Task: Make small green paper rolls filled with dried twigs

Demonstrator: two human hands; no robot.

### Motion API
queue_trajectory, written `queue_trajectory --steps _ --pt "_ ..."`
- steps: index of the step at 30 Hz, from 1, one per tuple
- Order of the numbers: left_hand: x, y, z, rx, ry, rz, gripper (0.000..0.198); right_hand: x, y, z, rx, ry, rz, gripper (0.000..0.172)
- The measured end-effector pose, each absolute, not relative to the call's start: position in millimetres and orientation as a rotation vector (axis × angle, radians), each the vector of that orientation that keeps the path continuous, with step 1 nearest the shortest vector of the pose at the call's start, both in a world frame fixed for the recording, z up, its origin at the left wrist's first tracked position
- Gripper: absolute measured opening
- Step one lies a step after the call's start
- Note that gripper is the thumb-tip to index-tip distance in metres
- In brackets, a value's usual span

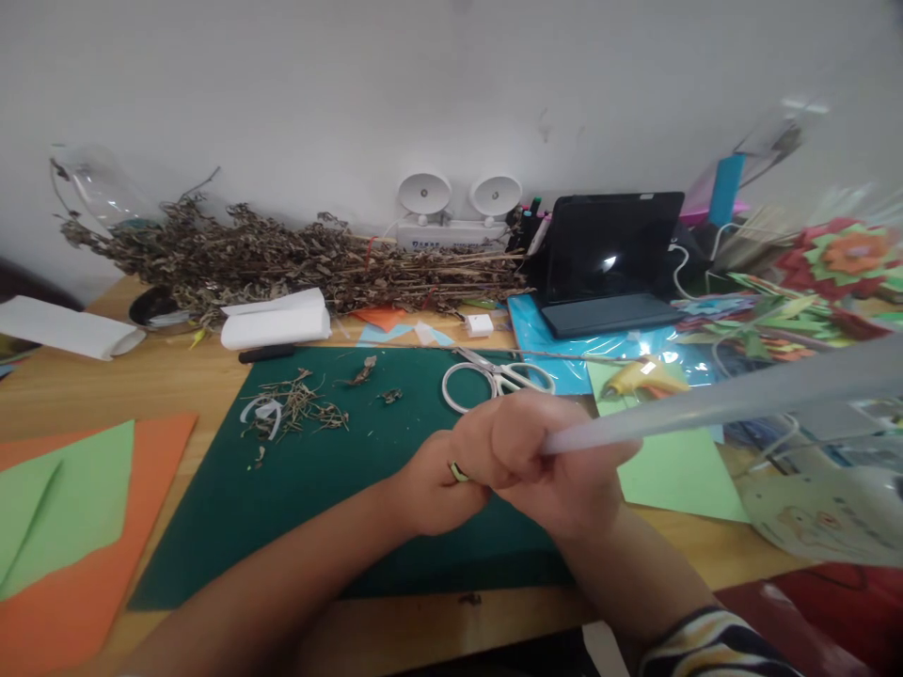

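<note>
My left hand (441, 480) and my right hand (557, 461) are pressed together above the dark green mat (296, 536). A long translucent whitish strip (734, 395) runs from the fingers of my right hand out to the right edge. My left hand is closed against my right; a small yellow-green bit (458, 472) shows at its fingers, and whatever else it grips is hidden. White-handled scissors (498, 376) lie just behind the hands. Dry stem scraps (300, 404) are scattered on the mat's left part.
Bundled dried plants (282, 249) lie along the wall beside a dark tablet (613, 249). A yellow glue gun (645, 378) rests on green paper (681, 470). Orange paper (159, 489) is at left, a paper flower (847, 254) at right. White rolls (278, 320) sit behind the mat.
</note>
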State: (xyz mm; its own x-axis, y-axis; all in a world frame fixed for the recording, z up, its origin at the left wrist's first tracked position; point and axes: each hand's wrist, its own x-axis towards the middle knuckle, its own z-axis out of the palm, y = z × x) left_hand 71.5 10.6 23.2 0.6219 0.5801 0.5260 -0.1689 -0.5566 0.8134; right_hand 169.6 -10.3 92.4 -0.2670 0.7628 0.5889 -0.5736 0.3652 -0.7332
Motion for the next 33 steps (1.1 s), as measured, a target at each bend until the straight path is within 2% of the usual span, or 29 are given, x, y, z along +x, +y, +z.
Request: queue_trajectory --steps 13,18,28,33 --pt "74.4 13.8 15.3 1.983 0.435 0.843 0.01 167.0 -11.7 99.8 -0.218 -1.215 1.391 0.05" --pt "73.5 9.3 17.2 1.937 0.377 0.976 0.012 165.7 -10.6 94.7 -0.2 -1.278 1.317 0.048" --pt "66.6 0.6 16.3 1.931 0.612 0.937 0.008 162.2 -8.9 90.0 -0.171 -1.367 1.295 0.045" --pt "72.9 5.2 17.2 1.964 0.478 0.974 0.007 164.6 -9.6 93.2 -0.214 -1.314 1.324 0.046"
